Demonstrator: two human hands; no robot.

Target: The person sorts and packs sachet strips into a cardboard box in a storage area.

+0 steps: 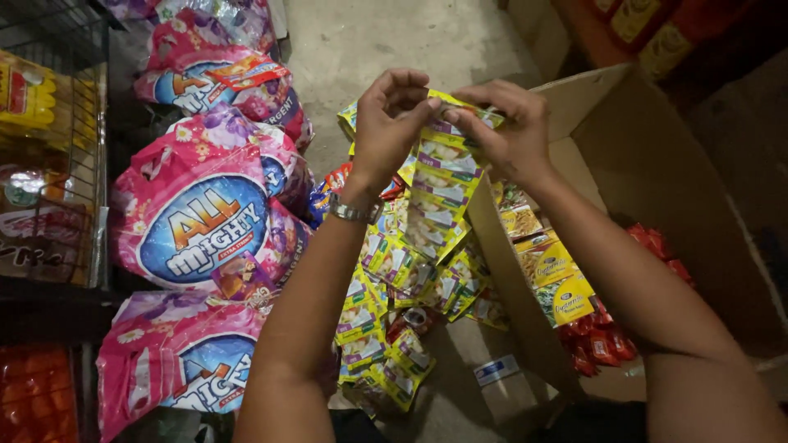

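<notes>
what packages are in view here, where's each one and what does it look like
Sachet strip: yellow-green linked packets, pinched at the top by the left hand and right hand, trailing to the floor.
Detergent bags: big pink pouches with blue ovals, stacked at left.
Cardboard box: brown, open, at right.
Yellow packets: flat, inside the box.
Red sachets: small, glossy, inside the box below the yellow ones.
Orange-yellow packs: on the wire rack, far left.
</notes>
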